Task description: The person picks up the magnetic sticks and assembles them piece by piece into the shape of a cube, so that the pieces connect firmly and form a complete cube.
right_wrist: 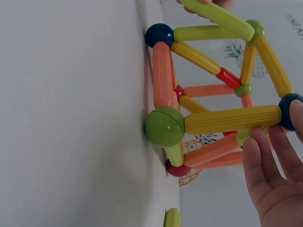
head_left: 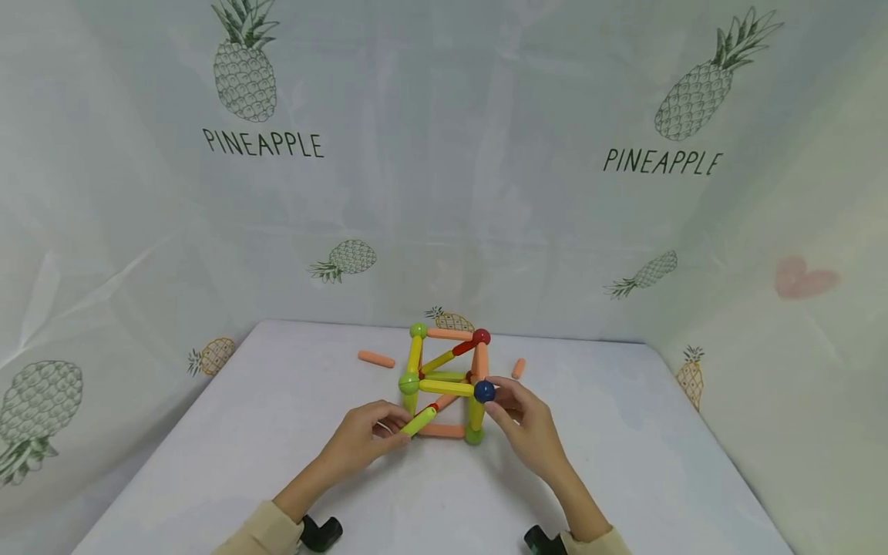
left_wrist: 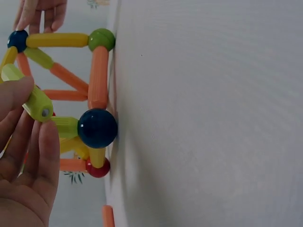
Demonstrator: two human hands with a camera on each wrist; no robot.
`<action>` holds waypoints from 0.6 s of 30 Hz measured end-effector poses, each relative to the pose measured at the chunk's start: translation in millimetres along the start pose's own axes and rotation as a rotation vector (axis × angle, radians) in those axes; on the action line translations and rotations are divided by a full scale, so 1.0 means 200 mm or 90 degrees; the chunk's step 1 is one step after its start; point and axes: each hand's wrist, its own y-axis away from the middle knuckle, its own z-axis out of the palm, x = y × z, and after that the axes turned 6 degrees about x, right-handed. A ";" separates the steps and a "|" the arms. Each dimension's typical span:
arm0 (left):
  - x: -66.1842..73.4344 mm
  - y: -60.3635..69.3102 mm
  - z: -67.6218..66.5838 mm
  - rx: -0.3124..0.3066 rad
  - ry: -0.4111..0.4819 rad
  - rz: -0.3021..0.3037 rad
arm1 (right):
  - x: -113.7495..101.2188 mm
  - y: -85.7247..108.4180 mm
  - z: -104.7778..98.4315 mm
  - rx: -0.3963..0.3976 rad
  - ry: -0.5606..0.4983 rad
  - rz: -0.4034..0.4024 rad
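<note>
A cube-like frame [head_left: 445, 388] of yellow, orange, green and red rods joined by coloured balls stands on the white table [head_left: 610, 447]. My left hand [head_left: 364, 439] pinches a light green rod [left_wrist: 39, 103] between thumb and fingers. That rod slants across the front left of the frame; whether its far end touches anything I cannot tell. At the frame's upper front right corner my right hand [head_left: 530, 432] pinches a blue ball [head_left: 484, 391]. A yellow rod [right_wrist: 232, 119] runs from this ball down to a green ball [right_wrist: 164, 126] on the table.
Behind the frame's left side lies a loose orange rod [head_left: 376, 359]; another orange rod [head_left: 519, 368] lies to its right. A white cloth backdrop [head_left: 444, 193] with pineapple prints hangs behind the table. A black wrist device [head_left: 321, 533] shows below my left sleeve.
</note>
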 end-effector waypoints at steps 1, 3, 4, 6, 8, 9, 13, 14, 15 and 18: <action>0.00 0.00 0.00 0.003 -0.002 0.000 | 0.00 0.00 0.00 0.002 0.001 0.000; -0.01 0.00 0.01 0.008 -0.001 0.002 | 0.00 0.00 0.00 0.003 0.004 0.001; -0.01 0.00 0.01 0.011 0.000 0.004 | 0.00 0.00 0.00 0.003 0.004 0.000; -0.01 0.00 0.01 0.014 0.004 0.006 | 0.01 0.00 0.00 0.000 0.009 -0.005; -0.01 0.00 0.01 0.014 0.004 0.007 | 0.01 0.01 0.00 -0.005 0.010 -0.010; -0.01 0.00 0.01 0.015 0.003 0.010 | 0.01 0.01 0.00 -0.007 0.008 -0.012; -0.01 -0.01 0.02 0.022 -0.021 0.033 | 0.00 0.01 0.00 -0.008 0.000 -0.013; -0.01 -0.01 0.02 0.026 -0.035 0.044 | 0.00 0.00 0.00 -0.007 -0.003 -0.010; -0.01 -0.02 0.03 0.030 -0.049 0.056 | 0.00 0.00 0.00 -0.005 -0.003 -0.011; 0.00 -0.02 0.04 0.036 -0.079 0.072 | 0.00 0.00 0.00 -0.003 -0.005 -0.007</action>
